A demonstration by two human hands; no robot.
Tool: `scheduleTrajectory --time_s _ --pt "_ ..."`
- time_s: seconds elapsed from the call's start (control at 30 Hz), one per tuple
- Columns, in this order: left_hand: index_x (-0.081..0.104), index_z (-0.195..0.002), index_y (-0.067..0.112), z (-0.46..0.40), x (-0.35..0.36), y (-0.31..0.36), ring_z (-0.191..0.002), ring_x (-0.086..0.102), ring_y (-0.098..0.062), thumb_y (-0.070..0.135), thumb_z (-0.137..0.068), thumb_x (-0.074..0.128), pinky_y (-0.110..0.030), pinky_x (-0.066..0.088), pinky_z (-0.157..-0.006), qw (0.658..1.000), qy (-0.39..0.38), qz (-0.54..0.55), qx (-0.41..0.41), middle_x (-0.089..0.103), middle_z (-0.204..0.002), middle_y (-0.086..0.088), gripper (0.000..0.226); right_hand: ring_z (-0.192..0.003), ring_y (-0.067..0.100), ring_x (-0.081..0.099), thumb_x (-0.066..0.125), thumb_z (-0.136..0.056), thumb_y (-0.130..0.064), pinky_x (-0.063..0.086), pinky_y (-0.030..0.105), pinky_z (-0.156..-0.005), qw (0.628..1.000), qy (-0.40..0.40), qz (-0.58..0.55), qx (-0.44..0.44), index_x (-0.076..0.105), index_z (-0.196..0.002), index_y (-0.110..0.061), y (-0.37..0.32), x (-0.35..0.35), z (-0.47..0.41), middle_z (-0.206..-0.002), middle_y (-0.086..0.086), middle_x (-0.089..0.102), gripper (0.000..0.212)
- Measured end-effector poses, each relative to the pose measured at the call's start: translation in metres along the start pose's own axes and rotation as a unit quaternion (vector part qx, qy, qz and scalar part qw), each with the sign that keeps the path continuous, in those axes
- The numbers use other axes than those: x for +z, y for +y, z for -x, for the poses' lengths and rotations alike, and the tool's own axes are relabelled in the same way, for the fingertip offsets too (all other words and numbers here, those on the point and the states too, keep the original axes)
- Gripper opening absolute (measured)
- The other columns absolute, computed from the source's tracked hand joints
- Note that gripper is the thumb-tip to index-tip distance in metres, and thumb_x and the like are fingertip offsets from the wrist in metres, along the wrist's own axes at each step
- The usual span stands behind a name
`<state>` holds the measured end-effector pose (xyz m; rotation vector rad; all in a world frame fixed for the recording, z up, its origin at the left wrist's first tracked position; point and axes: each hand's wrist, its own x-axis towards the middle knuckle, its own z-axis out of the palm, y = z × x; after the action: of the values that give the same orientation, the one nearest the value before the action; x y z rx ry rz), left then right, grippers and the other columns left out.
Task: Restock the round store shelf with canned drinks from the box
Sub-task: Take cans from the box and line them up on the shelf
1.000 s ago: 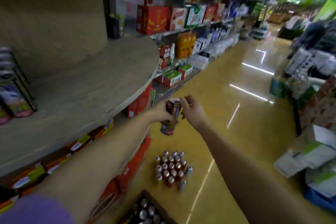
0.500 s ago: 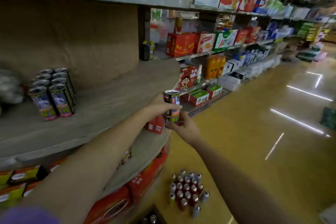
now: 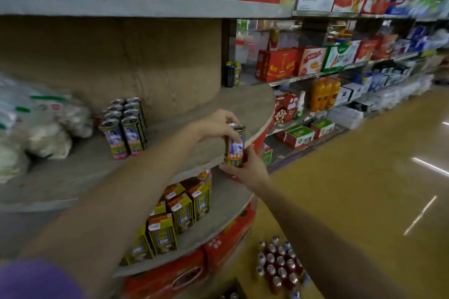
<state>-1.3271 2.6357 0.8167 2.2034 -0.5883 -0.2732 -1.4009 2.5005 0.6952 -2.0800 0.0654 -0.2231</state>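
Note:
A tall drink can (image 3: pixel 235 145) with a dark and yellow label is held upright in front of the round shelf's (image 3: pixel 80 167) curved edge. My left hand (image 3: pixel 216 124) grips the can's top from above. My right hand (image 3: pixel 247 168) holds its bottom from below and the right. A group of several matching cans (image 3: pixel 124 126) stands on the same shelf board near the back wall, well to the left of the held can. The box shows only as a dark corner with can tops (image 3: pixel 230 295) at the bottom edge.
White plastic bags (image 3: pixel 36 124) lie on the shelf's left side. Yellow drink cartons (image 3: pixel 179 209) fill the lower round shelf, red cases (image 3: pixel 226 240) sit under it. A cluster of small bottles (image 3: pixel 279 262) stands on the floor. Long straight shelves (image 3: pixel 340 68) run along the aisle to the right.
The can has risen from below the shelf level up to the shelf's edge, held by both hands. My view has turned left and up toward the round shelf.

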Motion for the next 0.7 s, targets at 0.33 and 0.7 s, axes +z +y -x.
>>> scheduleTrajectory --time_s 0.33,0.7 --pt "0.07 -0.108 0.016 -0.026 -0.105 -0.08 -0.096 0.065 -0.015 0.025 -0.06 0.092 -0.032 0.054 -0.082 0.985 -0.087 -0.132 0.068 0.07 -0.104 0.001 0.053 -0.085 0.012 0.063 0.086 -0.068 -0.039 0.048 0.023 -0.064 0.999 0.011 0.006 0.044 0.057 -0.11 -0.022 -0.054 0.098 -0.048 -0.093 -0.01 0.065 0.053" --pt "0.067 -0.117 0.011 -0.034 -0.182 -0.156 -0.103 0.062 -0.019 0.024 -0.065 0.089 -0.03 0.05 -0.084 0.976 -0.087 -0.18 0.087 0.067 -0.111 -0.001 0.058 -0.079 0.012 0.065 0.089 -0.065 -0.029 0.048 0.016 -0.06 0.995 0.038 0.028 0.093 0.064 -0.1 -0.019 -0.091 0.196 -0.09 -0.087 -0.005 0.07 0.045"
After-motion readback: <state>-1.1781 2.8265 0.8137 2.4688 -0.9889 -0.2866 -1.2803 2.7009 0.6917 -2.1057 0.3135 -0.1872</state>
